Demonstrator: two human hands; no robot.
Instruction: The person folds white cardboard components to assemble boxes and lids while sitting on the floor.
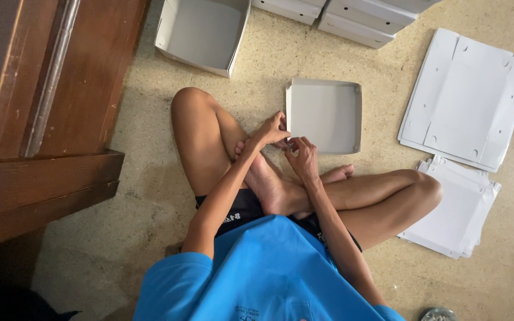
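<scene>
I sit cross-legged on the floor. A shallow grey cardboard tray lies in front of my feet with its walls folded up. My left hand pinches the tray's near left corner. My right hand is closed on the same corner from below, fingers touching the near wall. Both hands meet at that corner, just above my crossed feet.
A deeper open box stands at the back left beside a dark wooden cabinet. Closed white boxes are stacked at the back. Flat unfolded cardboard sheets and a pile of flat blanks lie to the right.
</scene>
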